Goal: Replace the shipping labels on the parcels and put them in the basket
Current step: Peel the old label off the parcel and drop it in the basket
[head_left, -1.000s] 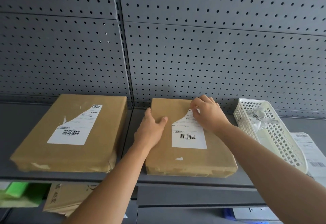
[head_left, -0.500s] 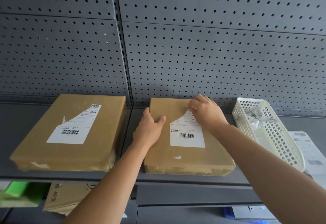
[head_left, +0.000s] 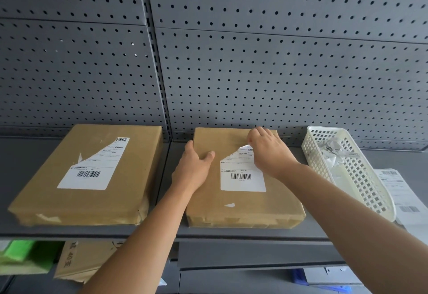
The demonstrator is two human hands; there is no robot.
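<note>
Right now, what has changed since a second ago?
On the middle parcel, the right hand pinching the label at its torn top edge has peeled it up slightly; a glossy curl shows. The left hand still grips that parcel; left parcel and basket unmoved.

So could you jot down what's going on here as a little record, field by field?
Place: grey shelf before a pegboard wall
Left hand: grips the left edge of the middle parcel
Right hand: pinches the torn top of its label
Left parcel: lies apart, untouched
Basket: white, right of the middle parcel, holding crumpled scraps
Loose sheets: printed, right of the basket
</note>
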